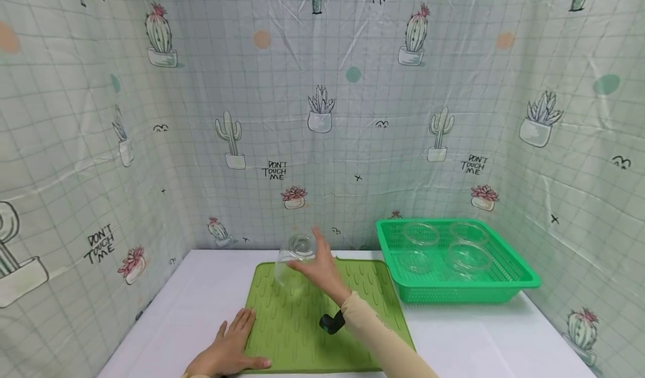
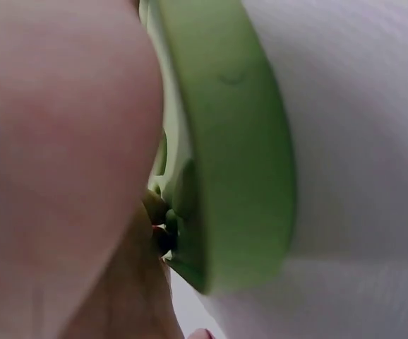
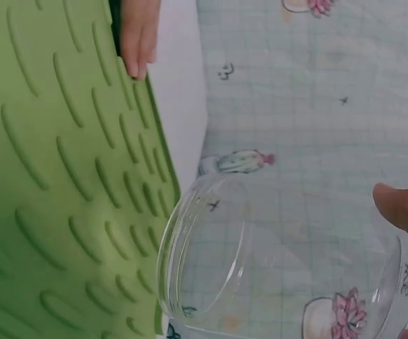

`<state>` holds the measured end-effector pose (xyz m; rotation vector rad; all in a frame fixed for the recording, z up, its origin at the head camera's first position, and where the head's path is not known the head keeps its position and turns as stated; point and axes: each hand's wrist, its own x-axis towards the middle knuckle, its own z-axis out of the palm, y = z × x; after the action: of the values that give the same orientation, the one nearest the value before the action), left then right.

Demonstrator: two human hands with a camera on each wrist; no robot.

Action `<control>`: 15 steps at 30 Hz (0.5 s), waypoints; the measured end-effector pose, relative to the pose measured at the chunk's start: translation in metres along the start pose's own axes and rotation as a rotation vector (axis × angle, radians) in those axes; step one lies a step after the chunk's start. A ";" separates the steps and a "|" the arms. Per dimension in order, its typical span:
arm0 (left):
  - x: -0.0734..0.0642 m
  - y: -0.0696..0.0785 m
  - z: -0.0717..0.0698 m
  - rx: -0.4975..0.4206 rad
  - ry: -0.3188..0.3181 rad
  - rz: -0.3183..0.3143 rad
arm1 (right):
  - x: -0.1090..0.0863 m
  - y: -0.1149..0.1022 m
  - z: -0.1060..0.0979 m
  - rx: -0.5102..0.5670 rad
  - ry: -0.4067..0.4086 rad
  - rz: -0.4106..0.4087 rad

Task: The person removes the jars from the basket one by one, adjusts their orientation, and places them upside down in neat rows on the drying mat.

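My right hand holds a clear glass bowl by its base end, thumb on one side and fingers on the other. The bowl is tilted, with its wide rim downward over the far left part of a green ridged mat. In the right wrist view the bowl shows its rim near the mat's edge; whether they touch I cannot tell. Fingers spread, my left hand rests at the mat's near left corner, its thumb on the front edge. The left wrist view shows mostly the mat's edge, close up.
On the right stands a green plastic basket with several clear glass bowls in it. Both mat and basket lie on a white tabletop. Cactus-print curtains close off the back and both sides.
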<state>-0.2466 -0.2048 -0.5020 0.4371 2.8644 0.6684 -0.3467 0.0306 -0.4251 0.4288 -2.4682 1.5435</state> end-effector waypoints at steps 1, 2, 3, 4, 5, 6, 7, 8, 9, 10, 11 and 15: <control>0.000 0.000 0.001 0.001 -0.002 -0.002 | 0.000 0.000 0.004 0.000 -0.006 -0.002; 0.000 0.000 0.001 -0.001 -0.003 -0.005 | 0.001 0.000 0.007 0.001 -0.013 -0.005; 0.000 0.000 0.001 -0.005 -0.004 -0.009 | 0.001 0.000 0.010 0.001 -0.019 -0.007; 0.000 0.001 0.001 -0.007 -0.004 -0.013 | 0.002 0.000 0.013 0.000 -0.022 -0.013; 0.000 0.002 0.000 -0.006 -0.004 -0.014 | 0.003 0.000 0.016 0.004 -0.025 -0.020; 0.000 0.002 0.000 -0.004 -0.005 -0.016 | 0.003 0.001 0.018 0.004 -0.027 -0.017; 0.000 0.003 -0.001 -0.001 -0.004 -0.017 | 0.004 0.001 0.021 -0.002 -0.030 -0.021; 0.000 0.004 -0.001 -0.001 -0.003 -0.017 | 0.004 0.002 0.023 -0.004 -0.034 -0.026; 0.000 0.004 -0.002 0.002 -0.003 -0.018 | 0.004 0.003 0.026 -0.005 -0.036 -0.032; -0.001 0.004 -0.002 0.006 -0.002 -0.018 | 0.004 0.005 0.028 -0.016 -0.037 -0.042; -0.001 0.004 -0.002 0.008 -0.002 -0.018 | 0.004 0.006 0.031 -0.022 -0.042 -0.048; -0.002 0.004 -0.002 0.014 0.006 -0.021 | 0.003 0.011 0.038 -0.040 -0.072 -0.055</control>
<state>-0.2439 -0.2031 -0.4981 0.4076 2.8769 0.6483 -0.3538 0.0008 -0.4503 0.5495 -2.5136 1.4795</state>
